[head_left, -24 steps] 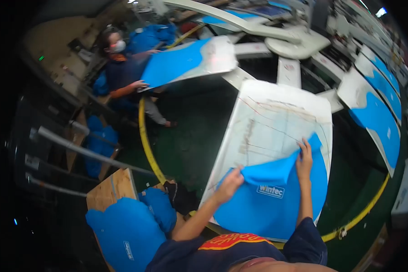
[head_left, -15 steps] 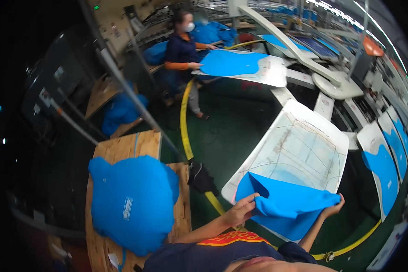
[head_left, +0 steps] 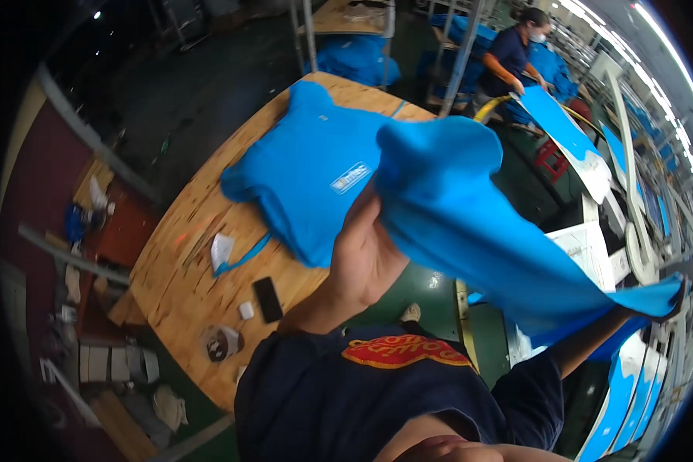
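A blue fabric piece is lifted in the air between my hands. My left hand is closed on its near left end, fingers partly behind the cloth. At the far right, my right hand grips the other end. A plywood table beside me carries a pile of blue pieces with a white printed mark, a white label with a blue strap, a black phone, a small white case and a cup. Part of a white platen shows behind the held cloth.
A masked co-worker stands at the upper right with hands on a platen bearing blue fabric. More platens sit lower right beside machine arms. Metal posts, shelves with blue piles and a red stool are about.
Both my hands have lifted the blue piece off the platen and carried it up. My view has swung left toward the plywood table, shifting the co-worker and machine to the right.
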`<state>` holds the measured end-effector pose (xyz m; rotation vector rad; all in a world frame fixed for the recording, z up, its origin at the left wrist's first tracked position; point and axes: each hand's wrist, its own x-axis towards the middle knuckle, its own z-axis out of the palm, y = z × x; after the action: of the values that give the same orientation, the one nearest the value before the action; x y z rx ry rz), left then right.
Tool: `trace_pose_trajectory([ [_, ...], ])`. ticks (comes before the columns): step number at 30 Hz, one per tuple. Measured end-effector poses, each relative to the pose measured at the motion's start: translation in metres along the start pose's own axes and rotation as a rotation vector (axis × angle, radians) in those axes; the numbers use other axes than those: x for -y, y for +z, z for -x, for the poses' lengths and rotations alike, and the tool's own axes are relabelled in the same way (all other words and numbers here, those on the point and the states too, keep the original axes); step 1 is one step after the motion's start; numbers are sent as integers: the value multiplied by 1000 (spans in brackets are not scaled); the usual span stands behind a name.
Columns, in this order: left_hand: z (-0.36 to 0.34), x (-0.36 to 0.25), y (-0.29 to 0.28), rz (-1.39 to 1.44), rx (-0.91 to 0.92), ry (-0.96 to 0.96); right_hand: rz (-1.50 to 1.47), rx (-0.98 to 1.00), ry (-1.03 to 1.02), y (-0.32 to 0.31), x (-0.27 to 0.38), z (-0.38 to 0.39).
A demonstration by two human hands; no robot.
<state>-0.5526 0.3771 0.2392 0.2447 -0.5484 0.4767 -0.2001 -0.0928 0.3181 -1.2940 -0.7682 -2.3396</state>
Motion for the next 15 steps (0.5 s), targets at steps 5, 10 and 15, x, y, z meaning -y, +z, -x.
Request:
trace_pose_trajectory([
  [5,2,-107,26,-146,-68,201,-129,24,203,140,108,-37],
  [10,-11,-224,17,-353,-173,382,-481,181,421,272,273,-53],
  [15,-24,-309,-36,-718,-655,681,-747,374,385,374,442,-6],
])
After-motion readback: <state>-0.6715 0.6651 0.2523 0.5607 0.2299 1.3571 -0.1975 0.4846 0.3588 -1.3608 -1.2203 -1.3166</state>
